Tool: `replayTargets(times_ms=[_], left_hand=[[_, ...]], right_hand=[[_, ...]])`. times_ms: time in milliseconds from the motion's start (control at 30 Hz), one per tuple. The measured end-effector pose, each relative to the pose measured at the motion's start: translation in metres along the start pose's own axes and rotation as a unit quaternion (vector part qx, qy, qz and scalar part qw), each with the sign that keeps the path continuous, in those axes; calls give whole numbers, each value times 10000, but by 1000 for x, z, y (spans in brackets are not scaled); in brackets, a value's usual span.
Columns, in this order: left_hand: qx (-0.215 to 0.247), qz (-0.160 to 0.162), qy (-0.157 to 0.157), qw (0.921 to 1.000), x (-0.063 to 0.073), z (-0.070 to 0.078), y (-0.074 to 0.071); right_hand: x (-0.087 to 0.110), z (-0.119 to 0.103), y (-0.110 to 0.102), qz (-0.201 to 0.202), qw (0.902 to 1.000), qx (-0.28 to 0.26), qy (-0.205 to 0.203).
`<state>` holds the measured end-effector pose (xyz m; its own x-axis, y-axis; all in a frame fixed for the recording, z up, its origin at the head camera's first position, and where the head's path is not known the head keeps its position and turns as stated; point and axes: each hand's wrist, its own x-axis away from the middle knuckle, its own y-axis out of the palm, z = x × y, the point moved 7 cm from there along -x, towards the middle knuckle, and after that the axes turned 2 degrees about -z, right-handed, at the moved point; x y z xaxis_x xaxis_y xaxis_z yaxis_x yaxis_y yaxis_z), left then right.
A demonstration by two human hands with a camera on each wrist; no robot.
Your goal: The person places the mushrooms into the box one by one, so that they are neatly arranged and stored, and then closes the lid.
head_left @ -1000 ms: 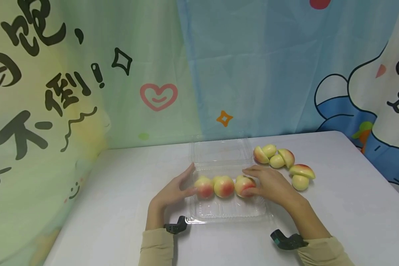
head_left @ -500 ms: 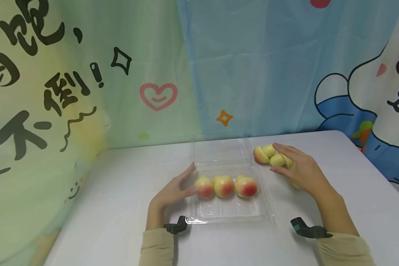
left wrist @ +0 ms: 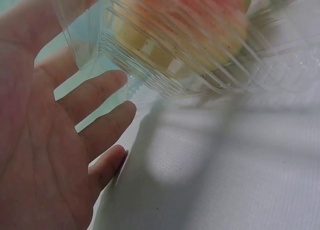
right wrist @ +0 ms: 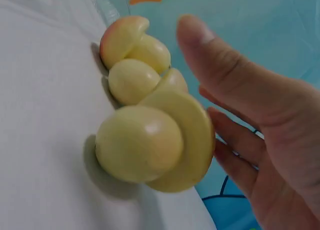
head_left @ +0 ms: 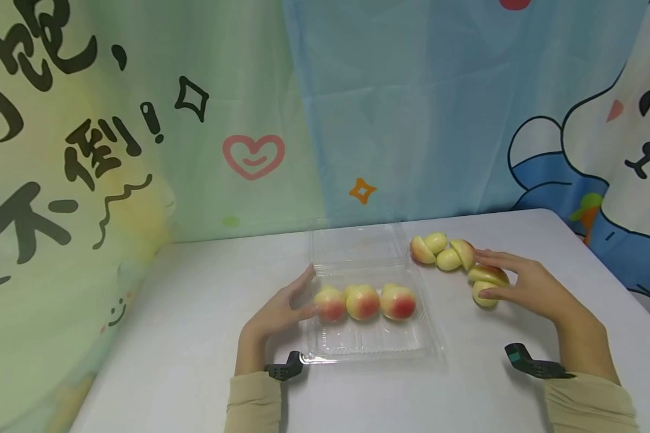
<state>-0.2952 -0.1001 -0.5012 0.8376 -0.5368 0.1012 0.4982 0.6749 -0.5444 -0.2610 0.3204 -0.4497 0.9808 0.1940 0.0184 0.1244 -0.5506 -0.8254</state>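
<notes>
In the head view, three mushroom-shaped pieces [head_left: 363, 302] with red-and-yellow caps sit in a row in a clear plastic clamshell box [head_left: 368, 346]. My left hand [head_left: 281, 310] rests at the box's left side, its fingers extended along the outer wall; the left wrist view shows those fingers [left wrist: 100, 94] beside the ridged plastic. My right hand [head_left: 538, 288] surrounds another mushroom-shaped piece [head_left: 487, 276] right of the box, thumb by its round stem and fingers beyond its cap. In the right wrist view the fingers are spread around this mushroom-shaped piece [right wrist: 142, 145], not closed on it.
Two more mushroom-shaped pieces [head_left: 462, 252] lie on the white table [head_left: 195, 349] behind the one at my right hand. The box's clear lid [head_left: 357, 243] lies folded back toward the printed curtain [head_left: 422, 120].
My right hand has left the rightmost mushroom-shaped piece in the box, passed over the loose pieces and come down at the nearest one. The left hand has stayed at the box.
</notes>
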Motion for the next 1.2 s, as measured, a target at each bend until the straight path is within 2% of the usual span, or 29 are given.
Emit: replayTargets(times_ms=[167, 200, 367, 467, 800, 1033, 1200], left_hand=[[48, 18, 45, 10000, 1, 4, 0], [73, 1, 57, 10000, 3, 9, -1], [36, -28, 43, 10000, 4, 9, -2], [-2, 1, 79, 10000, 2, 1, -1], [-13, 21, 90, 10000, 0, 1, -1], [111, 5, 117, 9999, -1, 1, 0], [87, 40, 80, 9999, -1, -2, 0]], right_hand=[[-1, 12, 10, -477, 9982, -190, 296], [-1, 13, 12, -530, 9979, -201, 302], [-2, 15, 17, -693, 9972, -232, 180], [-3, 16, 19, -744, 9968, -259, 144], [-5, 19, 25, -648, 9962, -577, 5], [-7, 19, 26, -490, 9979, -421, 53], [-7, 21, 27, -435, 9983, -304, 255]])
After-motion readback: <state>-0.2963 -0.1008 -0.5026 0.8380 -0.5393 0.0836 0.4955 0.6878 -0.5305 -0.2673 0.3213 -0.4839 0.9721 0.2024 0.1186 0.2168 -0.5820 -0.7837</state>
